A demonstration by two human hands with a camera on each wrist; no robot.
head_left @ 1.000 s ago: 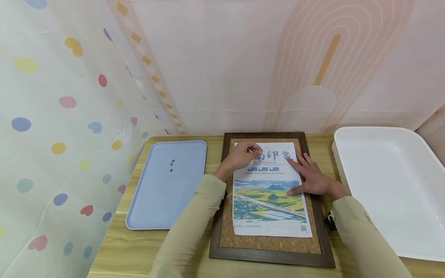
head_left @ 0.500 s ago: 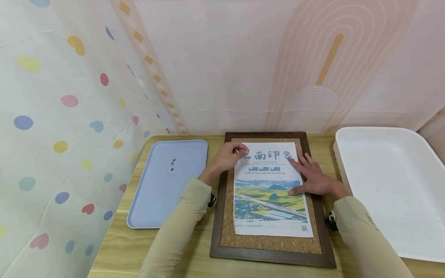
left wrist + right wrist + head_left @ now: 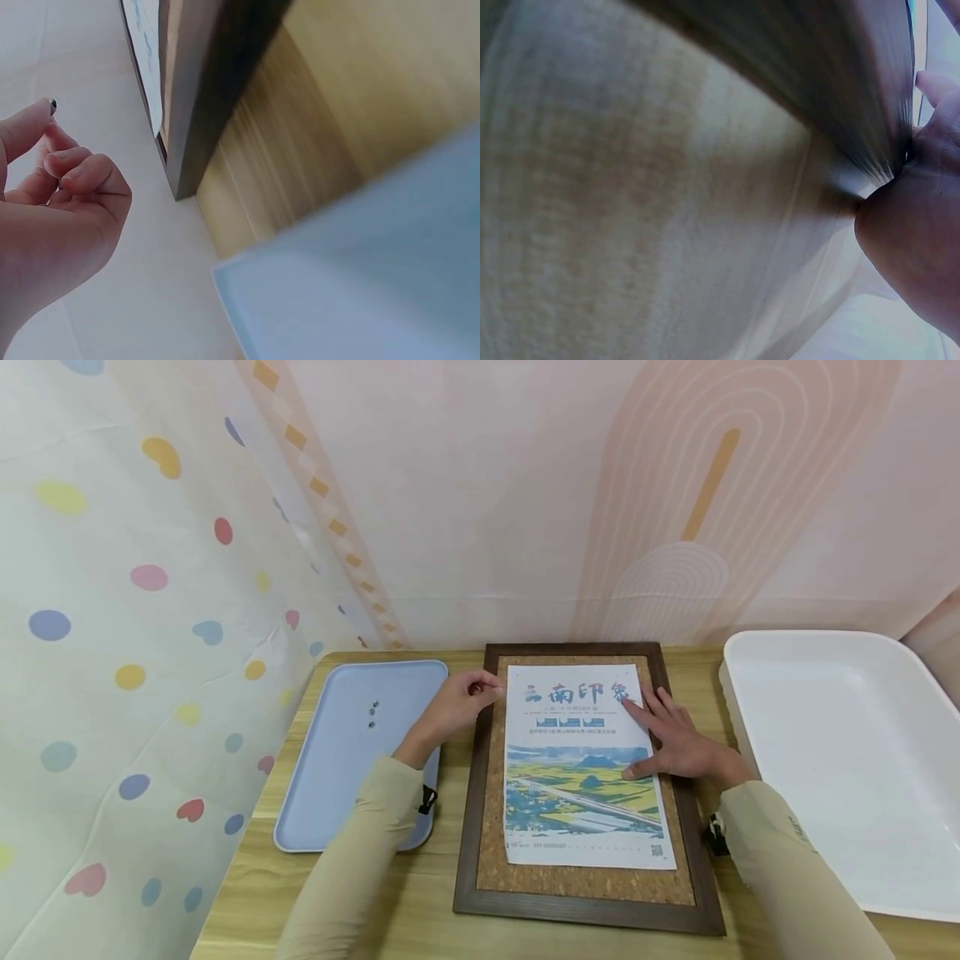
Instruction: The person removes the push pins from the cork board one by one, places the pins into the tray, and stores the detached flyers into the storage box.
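Note:
A printed poster (image 3: 585, 802) with blue lettering and a landscape lies on a cork board (image 3: 585, 885) with a dark wooden frame (image 3: 585, 912). My left hand (image 3: 457, 703) is over the frame's left side, beside the poster's upper left edge. In the left wrist view, its thumb and forefinger pinch a small shiny thumbtack (image 3: 52, 106); the other fingers are curled. My right hand (image 3: 678, 745) rests with spread fingers on the poster's right edge. Only part of that hand (image 3: 922, 217) shows in the right wrist view.
Left of the board, a light blue tray (image 3: 330, 777) holds three small shiny tacks (image 3: 372, 712). A large white tray (image 3: 840, 760) stands to the right. The wooden table (image 3: 247, 893) meets a patterned curtain (image 3: 487, 527) at the back.
My left hand has moved left, from over the poster's lettering to the frame's left side, uncovering the title. My right hand has stayed in place on the poster.

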